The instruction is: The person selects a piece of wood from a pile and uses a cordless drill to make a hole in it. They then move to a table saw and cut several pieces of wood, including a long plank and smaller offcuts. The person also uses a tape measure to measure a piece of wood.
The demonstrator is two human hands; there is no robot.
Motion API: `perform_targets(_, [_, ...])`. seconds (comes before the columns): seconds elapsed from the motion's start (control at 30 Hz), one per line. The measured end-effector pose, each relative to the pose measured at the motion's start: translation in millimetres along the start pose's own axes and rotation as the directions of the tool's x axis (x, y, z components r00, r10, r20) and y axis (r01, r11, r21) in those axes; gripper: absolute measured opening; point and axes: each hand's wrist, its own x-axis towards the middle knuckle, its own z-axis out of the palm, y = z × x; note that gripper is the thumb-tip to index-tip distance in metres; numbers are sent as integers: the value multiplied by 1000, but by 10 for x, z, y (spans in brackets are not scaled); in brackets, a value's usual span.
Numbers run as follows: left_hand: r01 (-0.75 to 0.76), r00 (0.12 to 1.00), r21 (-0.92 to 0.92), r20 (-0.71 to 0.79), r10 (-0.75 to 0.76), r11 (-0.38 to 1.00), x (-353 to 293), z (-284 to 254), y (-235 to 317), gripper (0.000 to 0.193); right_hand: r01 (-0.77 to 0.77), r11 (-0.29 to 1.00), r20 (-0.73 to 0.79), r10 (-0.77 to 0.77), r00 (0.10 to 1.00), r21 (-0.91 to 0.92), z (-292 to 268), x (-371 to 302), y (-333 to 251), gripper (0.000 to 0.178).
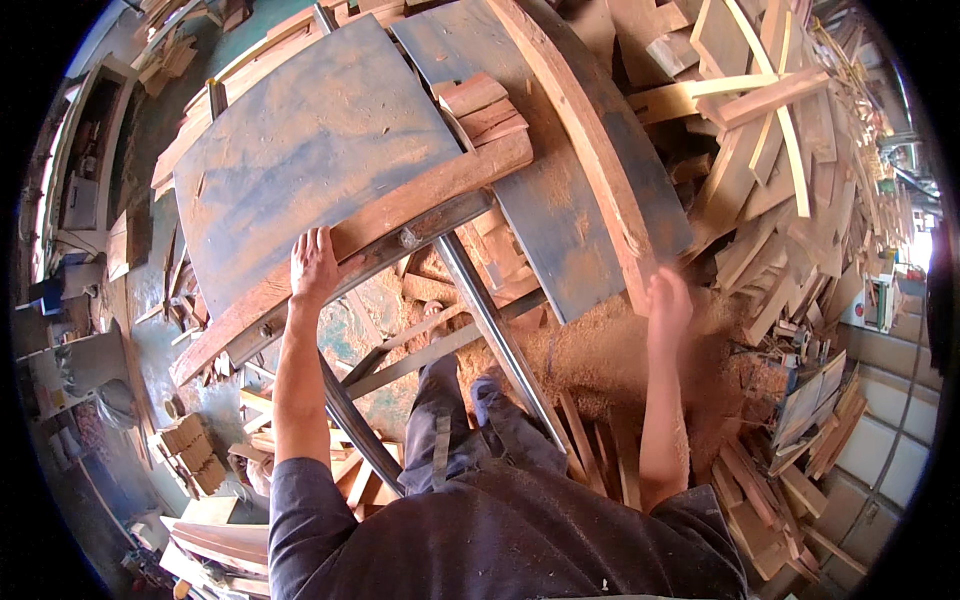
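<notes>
My left hand [315,265] grips a long wooden rail [420,195] along the near edge of a dusty metal table plate [310,150]. Its fingers lie together over the top of the rail. On the right, my right hand [668,300] is beside the near end of a long, slightly curved wooden beam [575,110]. Motion smears its fingers, so whether it touches the beam is unclear. The beam lies across a second metal plate [560,240] strewn with sawdust. Short wood blocks [483,108] sit by the rail's right end.
A metal bar [490,330] slants down between the rail and my legs. Offcuts and boards [760,190] are heaped on the right, with sawdust [610,360] below the beam. More wood blocks [190,450] stand on the floor at left.
</notes>
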Motion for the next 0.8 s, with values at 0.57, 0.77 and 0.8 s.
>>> perform_targets(0.57, [52, 999, -53, 14, -51, 997, 425, 144, -451, 79, 748, 612, 566, -533, 629, -256, 2237, 2142, -1374, 22])
perform_targets(0.77, [100, 990, -90, 108, -91, 991, 380, 69, -381, 80, 892, 426, 789, -491, 370, -154, 3697, 2365, -1604, 35])
perform_targets(0.8, [104, 988, -97, 122, -92, 990, 367, 50, -378, 81, 902, 404, 805, -479, 351, -153, 3889, 2348, -1644, 37])
